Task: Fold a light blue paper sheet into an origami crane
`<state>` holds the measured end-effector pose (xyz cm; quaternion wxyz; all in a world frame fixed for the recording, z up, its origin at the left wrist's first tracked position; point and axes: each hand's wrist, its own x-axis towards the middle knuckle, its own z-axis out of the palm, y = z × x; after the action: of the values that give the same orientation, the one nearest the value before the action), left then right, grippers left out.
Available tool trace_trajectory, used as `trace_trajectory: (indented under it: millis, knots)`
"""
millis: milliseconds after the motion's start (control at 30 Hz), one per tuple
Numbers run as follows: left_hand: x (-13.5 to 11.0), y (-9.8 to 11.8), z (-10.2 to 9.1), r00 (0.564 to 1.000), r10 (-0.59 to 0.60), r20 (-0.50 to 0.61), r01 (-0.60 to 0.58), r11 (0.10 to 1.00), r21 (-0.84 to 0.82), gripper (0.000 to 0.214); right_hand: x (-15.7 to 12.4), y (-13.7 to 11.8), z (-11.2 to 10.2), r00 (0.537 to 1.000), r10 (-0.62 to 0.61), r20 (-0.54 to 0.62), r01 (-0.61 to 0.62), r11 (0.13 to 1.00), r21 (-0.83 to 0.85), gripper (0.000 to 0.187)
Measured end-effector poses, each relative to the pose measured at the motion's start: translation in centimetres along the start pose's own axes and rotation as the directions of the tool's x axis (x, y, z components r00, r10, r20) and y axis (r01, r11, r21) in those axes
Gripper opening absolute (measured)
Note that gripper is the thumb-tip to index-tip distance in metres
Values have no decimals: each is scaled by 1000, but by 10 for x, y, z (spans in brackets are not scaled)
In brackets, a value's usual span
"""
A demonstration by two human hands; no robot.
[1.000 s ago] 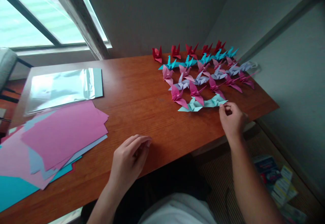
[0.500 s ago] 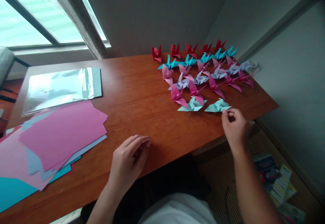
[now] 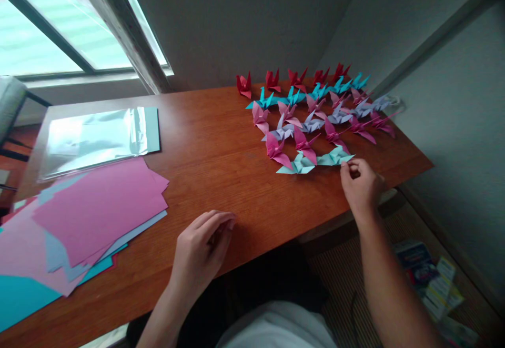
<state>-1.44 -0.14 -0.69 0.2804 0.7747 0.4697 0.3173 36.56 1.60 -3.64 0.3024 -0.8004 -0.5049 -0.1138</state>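
Note:
My right hand (image 3: 361, 182) pinches the right tip of a pale mint paper crane (image 3: 334, 156) between thumb and fingers. The crane rests at the front of several rows of folded cranes. Just left of it sits another mint paper crane (image 3: 299, 164), very close to it or touching. Behind them stand magenta cranes (image 3: 276, 149). Low over the table's near edge, my left hand (image 3: 205, 240) is closed, its fingertips brought together with the thumb; nothing shows in it.
Farther back are lavender (image 3: 311, 121), light pink (image 3: 260, 115), turquoise (image 3: 264, 98) and red cranes (image 3: 243, 85). Loose colored paper sheets (image 3: 106, 206) overlap on the table's left, below a clear plastic packet (image 3: 92, 137). A wall (image 3: 453, 100) borders the right side; boxes (image 3: 437, 279) lie below the table.
My right hand has shifted the held mint crane slightly left and away from me, towards the other mint crane. My left hand has stayed in place.

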Motion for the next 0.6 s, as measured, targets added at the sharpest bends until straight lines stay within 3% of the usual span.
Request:
trace_trajectory:
  millis: [600]
  knots:
    - [-2, -4, 2, 1000, 0, 12, 0, 1000, -2, 13, 11, 1, 9, 999, -40, -2, 40, 999, 2, 21]
